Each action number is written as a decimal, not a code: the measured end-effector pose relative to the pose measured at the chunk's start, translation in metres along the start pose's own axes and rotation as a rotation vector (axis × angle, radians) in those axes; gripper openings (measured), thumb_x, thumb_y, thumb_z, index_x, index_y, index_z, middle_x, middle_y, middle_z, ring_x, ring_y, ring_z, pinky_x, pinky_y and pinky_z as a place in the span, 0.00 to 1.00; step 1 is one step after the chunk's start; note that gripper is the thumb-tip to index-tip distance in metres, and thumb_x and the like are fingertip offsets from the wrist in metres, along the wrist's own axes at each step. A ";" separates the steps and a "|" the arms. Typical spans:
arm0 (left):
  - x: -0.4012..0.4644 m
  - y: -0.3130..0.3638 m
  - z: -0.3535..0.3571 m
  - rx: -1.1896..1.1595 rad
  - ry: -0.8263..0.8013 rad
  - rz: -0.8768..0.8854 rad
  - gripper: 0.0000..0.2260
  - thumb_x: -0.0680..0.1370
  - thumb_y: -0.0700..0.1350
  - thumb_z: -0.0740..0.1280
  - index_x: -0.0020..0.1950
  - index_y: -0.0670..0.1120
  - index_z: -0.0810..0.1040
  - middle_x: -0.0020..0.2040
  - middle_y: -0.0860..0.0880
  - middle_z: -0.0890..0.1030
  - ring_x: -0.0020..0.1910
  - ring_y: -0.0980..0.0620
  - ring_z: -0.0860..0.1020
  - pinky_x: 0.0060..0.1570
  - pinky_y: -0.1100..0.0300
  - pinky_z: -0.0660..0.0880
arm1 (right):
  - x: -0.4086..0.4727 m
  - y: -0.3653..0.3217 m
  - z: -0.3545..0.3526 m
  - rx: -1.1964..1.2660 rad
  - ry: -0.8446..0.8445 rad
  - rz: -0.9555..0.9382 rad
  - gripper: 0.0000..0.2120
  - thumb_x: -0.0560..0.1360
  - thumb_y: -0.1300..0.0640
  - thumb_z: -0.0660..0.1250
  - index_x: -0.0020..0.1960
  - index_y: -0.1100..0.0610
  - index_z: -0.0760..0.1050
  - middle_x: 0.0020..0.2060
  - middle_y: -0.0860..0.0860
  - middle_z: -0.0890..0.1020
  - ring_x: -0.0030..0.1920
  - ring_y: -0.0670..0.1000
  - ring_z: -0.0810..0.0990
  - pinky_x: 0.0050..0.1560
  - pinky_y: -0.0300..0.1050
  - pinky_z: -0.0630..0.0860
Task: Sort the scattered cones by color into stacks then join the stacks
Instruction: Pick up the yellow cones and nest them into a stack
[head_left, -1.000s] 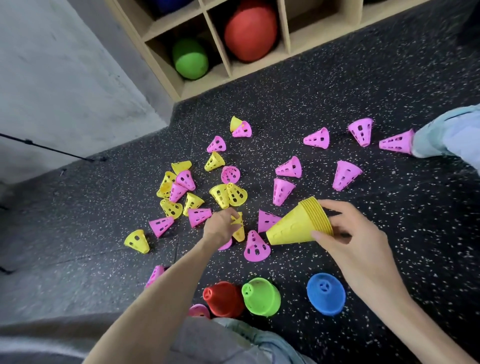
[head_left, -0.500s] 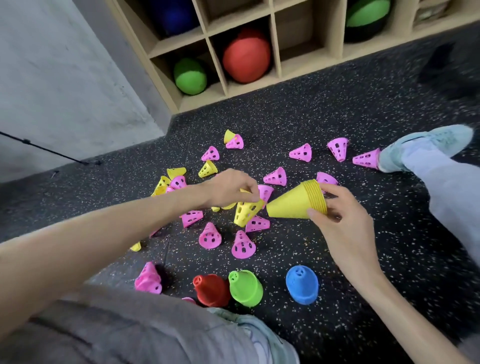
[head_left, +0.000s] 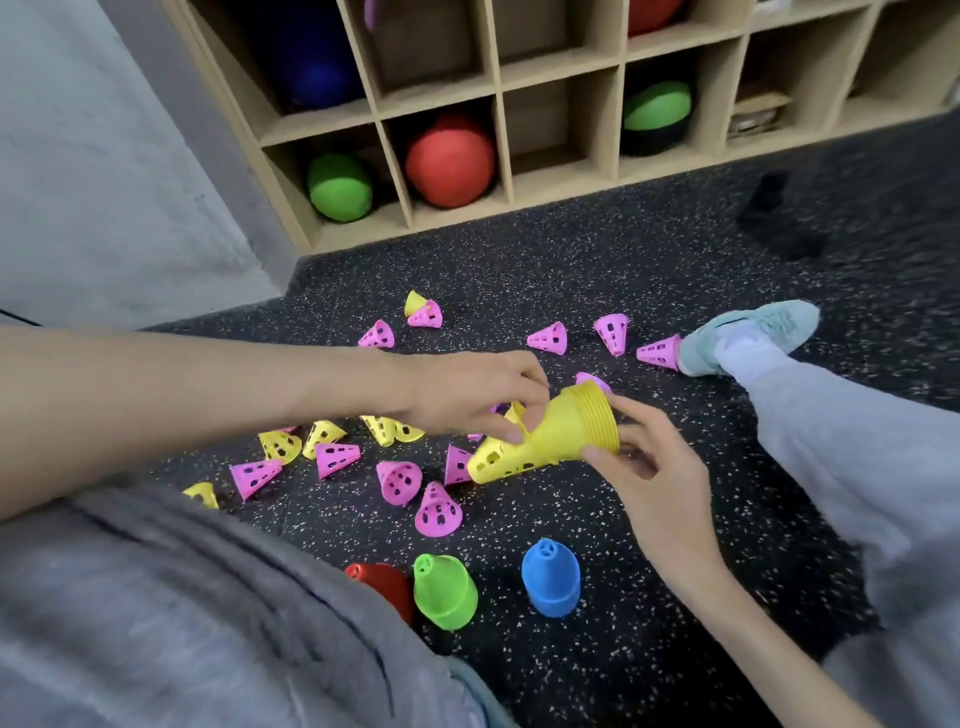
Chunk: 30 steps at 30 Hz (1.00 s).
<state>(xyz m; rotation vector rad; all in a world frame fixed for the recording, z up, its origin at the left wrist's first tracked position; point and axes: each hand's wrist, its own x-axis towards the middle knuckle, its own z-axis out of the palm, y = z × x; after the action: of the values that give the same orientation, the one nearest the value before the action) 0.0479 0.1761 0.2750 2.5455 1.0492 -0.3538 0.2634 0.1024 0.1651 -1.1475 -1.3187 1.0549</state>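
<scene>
My right hand (head_left: 649, 467) grips the wide end of a yellow cone stack (head_left: 566, 431), held sideways above the floor with its tip pointing left. My left hand (head_left: 467, 400) pinches a perforated yellow cone (head_left: 501, 460) that sits over the tip of that stack. Several loose pink cones (head_left: 397, 480) and yellow cones (head_left: 322, 434) lie scattered on the dark speckled floor. Close to me stand a red stack (head_left: 382, 584), a green stack (head_left: 445, 590) and a blue stack (head_left: 550, 577).
A wooden cubby shelf (head_left: 501, 135) with red, green and blue balls runs along the back. My leg in grey trousers, with a light teal shoe (head_left: 748, 335), stretches out on the right. My grey-clad left knee (head_left: 182, 623) fills the lower left. A grey wall is at left.
My left hand lifted a yellow cone off the floor, carried it right and slid it onto the tip of the stack. The head camera tilted up, showing more shelf.
</scene>
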 end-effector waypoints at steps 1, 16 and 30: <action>0.003 0.002 -0.003 0.001 -0.014 0.005 0.04 0.83 0.48 0.66 0.58 0.51 0.74 0.73 0.49 0.66 0.47 0.76 0.70 0.44 0.73 0.63 | -0.002 0.000 0.000 0.010 0.002 -0.006 0.24 0.73 0.66 0.75 0.61 0.43 0.78 0.45 0.45 0.86 0.47 0.44 0.83 0.49 0.32 0.76; 0.036 -0.012 0.019 -0.261 0.125 0.031 0.13 0.84 0.48 0.64 0.67 0.55 0.66 0.65 0.57 0.69 0.55 0.66 0.72 0.54 0.61 0.69 | 0.007 0.022 0.015 0.124 0.105 0.052 0.23 0.73 0.69 0.74 0.60 0.48 0.77 0.45 0.46 0.88 0.47 0.44 0.86 0.49 0.32 0.77; 0.027 -0.058 0.035 -0.523 0.245 -0.124 0.21 0.81 0.45 0.71 0.73 0.54 0.70 0.71 0.56 0.72 0.56 0.59 0.82 0.51 0.67 0.78 | 0.028 0.049 0.033 0.041 0.140 0.145 0.27 0.70 0.66 0.78 0.59 0.42 0.75 0.46 0.41 0.86 0.49 0.41 0.84 0.51 0.32 0.78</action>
<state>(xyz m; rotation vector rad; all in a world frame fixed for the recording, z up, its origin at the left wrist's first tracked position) 0.0219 0.2167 0.2197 2.0894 1.2024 0.1899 0.2343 0.1385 0.1194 -1.2775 -1.1135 1.0798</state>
